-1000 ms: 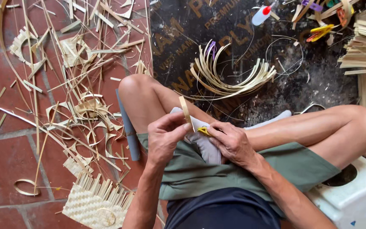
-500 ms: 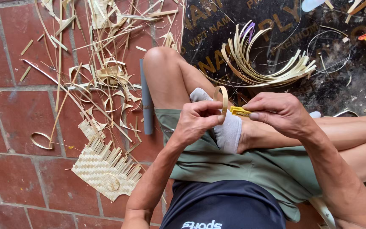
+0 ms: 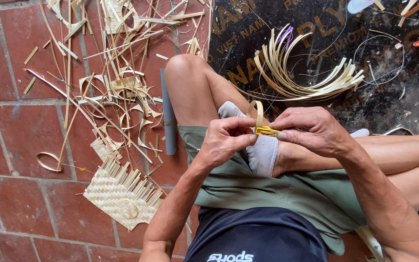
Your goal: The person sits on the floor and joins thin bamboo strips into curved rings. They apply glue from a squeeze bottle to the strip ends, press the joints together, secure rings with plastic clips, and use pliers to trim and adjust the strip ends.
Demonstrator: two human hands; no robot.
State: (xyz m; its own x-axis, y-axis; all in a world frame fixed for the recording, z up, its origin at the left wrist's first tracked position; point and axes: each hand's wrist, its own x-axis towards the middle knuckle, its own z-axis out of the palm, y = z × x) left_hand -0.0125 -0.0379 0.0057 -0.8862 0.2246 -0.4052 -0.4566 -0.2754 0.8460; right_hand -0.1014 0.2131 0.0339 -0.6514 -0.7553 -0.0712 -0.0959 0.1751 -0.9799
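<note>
Bamboo strip (image 3: 256, 110), bent into a narrow loop, stands up between my two hands above my crossed legs; compared with a second ago it sits at much the same spot over my grey sock (image 3: 263, 150), and the loop looks about as tight as it did; what has shifted is mostly my head, so the floor has slid across the view. My left hand (image 3: 226, 140) is closed, thumb and forefinger pinching the foot of the loop; my right hand (image 3: 311, 131) is closed too, its fingers nipping a small yellow clip (image 3: 266, 130) that touches the strip's lower end; half a second back the clip lay the same way, so the grip has held and only the fingers have tightened a little. I judge the two ends are now pressed together and being kept there; whether the clip already bites the strip I cannot tell.

Around me, on the red brick floor (image 3: 10, 131), lie loose offcuts and curls; a small woven mat (image 3: 122, 191) with frayed ends rests by my left elbow; a grey tube (image 3: 169, 114) lies beside my knee; a fan of curved strips (image 3: 306, 77) sits on the dark board (image 3: 389, 97) ahead, well apart from my hands.
</note>
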